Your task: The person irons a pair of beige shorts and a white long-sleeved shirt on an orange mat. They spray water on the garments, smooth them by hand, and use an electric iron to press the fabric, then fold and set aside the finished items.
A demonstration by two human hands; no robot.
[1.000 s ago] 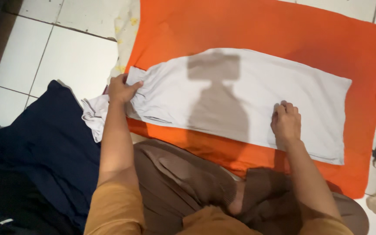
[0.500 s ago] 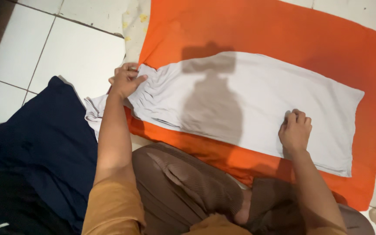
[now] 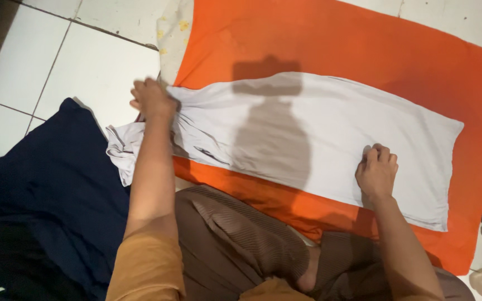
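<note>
The left hand [image 3: 152, 99] is bunching the gathered end of the long white cloth garment [image 3: 319, 131] while the right hand [image 3: 376, 173], fingers curled, is pressing its flat, smoothed far end onto the orange fabric mat [image 3: 330, 39], wrinkles remaining beside the left.

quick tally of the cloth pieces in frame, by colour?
White: 1, the white garment, gripped by the left hand and pressed by the right hand
Orange: 1, the orange cloth under it
Navy: 1, the navy fabric on the tiled floor
Total: 3
</note>
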